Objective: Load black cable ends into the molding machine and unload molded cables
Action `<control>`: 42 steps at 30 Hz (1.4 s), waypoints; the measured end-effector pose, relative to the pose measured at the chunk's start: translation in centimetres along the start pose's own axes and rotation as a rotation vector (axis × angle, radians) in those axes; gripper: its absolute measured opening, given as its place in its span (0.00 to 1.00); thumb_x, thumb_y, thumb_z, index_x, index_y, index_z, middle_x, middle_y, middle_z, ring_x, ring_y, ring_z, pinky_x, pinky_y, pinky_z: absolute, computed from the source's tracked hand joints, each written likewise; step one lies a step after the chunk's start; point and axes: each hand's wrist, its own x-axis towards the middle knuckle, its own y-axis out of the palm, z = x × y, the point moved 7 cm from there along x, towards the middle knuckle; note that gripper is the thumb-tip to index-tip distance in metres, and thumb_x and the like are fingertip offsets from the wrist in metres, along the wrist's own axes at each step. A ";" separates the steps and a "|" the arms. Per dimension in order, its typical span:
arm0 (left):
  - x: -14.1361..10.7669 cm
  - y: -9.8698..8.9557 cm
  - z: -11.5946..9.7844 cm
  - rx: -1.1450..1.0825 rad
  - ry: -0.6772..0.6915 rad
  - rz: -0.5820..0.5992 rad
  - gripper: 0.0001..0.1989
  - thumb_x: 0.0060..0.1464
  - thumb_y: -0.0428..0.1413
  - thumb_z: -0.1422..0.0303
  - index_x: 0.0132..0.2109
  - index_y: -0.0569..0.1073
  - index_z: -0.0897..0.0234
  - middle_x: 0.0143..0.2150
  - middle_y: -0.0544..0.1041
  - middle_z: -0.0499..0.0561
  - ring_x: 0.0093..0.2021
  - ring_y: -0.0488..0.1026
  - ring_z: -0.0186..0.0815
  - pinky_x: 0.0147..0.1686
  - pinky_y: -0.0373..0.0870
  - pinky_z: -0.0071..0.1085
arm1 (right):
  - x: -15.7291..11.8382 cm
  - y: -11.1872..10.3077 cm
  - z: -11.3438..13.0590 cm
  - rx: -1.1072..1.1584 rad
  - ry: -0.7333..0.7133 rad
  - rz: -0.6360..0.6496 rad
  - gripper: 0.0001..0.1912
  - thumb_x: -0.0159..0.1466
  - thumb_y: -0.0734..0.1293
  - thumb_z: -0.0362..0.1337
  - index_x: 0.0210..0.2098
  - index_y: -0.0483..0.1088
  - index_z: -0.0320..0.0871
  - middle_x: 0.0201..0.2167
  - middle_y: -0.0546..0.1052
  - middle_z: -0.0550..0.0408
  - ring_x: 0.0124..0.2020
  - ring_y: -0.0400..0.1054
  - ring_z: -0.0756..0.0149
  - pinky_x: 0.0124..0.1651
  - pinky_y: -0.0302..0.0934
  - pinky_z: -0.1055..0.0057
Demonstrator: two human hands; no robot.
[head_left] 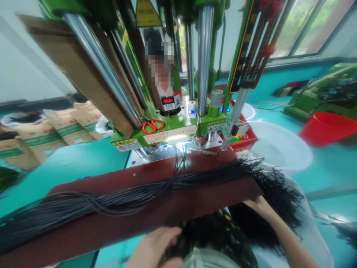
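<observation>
My left hand (157, 245) is low in the view over my dark patterned clothing, blurred. Its thumb and fingers are apart with nothing seen between them. At the right end of a reddish-brown board (195, 210), my right hand (259, 208) is at the underside of the front edge, beside a thick mass of black cables (281, 201); its fingertips are hidden. Along the board lies a long bundle of thin black cables (125, 197). A few cables (180, 158) run from it into the lit gap of a green press (178, 126).
Red-handled scissors (153, 125) and a small blue-and-white roll (192, 114) sit on the press. Steel columns (205, 59) rise above it. A large white tub (279, 145) and red bucket (327, 128) stand right. Paper sacks (69, 124) line the left. Another person is partly visible behind the press.
</observation>
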 end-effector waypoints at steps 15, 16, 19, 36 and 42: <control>18.7 0.3 -7.8 0.623 0.353 -0.021 0.12 0.49 0.54 0.63 0.38 0.66 0.65 0.38 0.68 0.53 0.39 0.66 0.40 0.35 0.65 0.33 | -2.7 -2.9 -0.7 -0.102 -0.105 0.046 0.36 0.53 0.63 0.36 0.59 0.48 0.43 0.56 0.60 0.45 0.49 0.62 0.59 0.52 0.57 0.57; 18.6 0.2 -7.9 0.613 0.369 -0.018 0.09 0.52 0.52 0.65 0.38 0.66 0.65 0.38 0.68 0.52 0.39 0.66 0.39 0.34 0.65 0.32 | -2.8 -3.2 -0.7 -0.113 -0.096 0.049 0.36 0.53 0.63 0.36 0.59 0.48 0.43 0.56 0.60 0.44 0.48 0.63 0.59 0.51 0.58 0.58; 18.4 -0.5 -8.1 0.607 0.361 -0.033 0.07 0.57 0.43 0.70 0.37 0.65 0.66 0.36 0.68 0.52 0.37 0.67 0.37 0.32 0.65 0.31 | -3.0 -3.7 0.0 -0.130 -0.099 0.068 0.35 0.54 0.62 0.36 0.59 0.48 0.43 0.56 0.59 0.44 0.46 0.64 0.61 0.49 0.60 0.60; 18.0 1.4 -8.7 0.756 0.456 -0.090 0.09 0.50 0.43 0.81 0.36 0.65 0.69 0.32 0.66 0.54 0.32 0.66 0.39 0.27 0.65 0.34 | -3.8 -3.2 2.2 -0.187 -0.148 0.105 0.30 0.55 0.60 0.33 0.57 0.51 0.42 0.49 0.67 0.48 0.42 0.67 0.64 0.47 0.63 0.63; 17.4 -1.9 -8.3 0.304 0.445 -0.175 0.07 0.54 0.43 0.75 0.37 0.64 0.66 0.34 0.67 0.54 0.37 0.65 0.37 0.39 0.64 0.36 | -4.7 -5.9 5.0 -0.170 -0.164 -0.093 0.23 0.55 0.62 0.35 0.51 0.62 0.42 0.46 0.70 0.48 0.38 0.69 0.63 0.44 0.63 0.62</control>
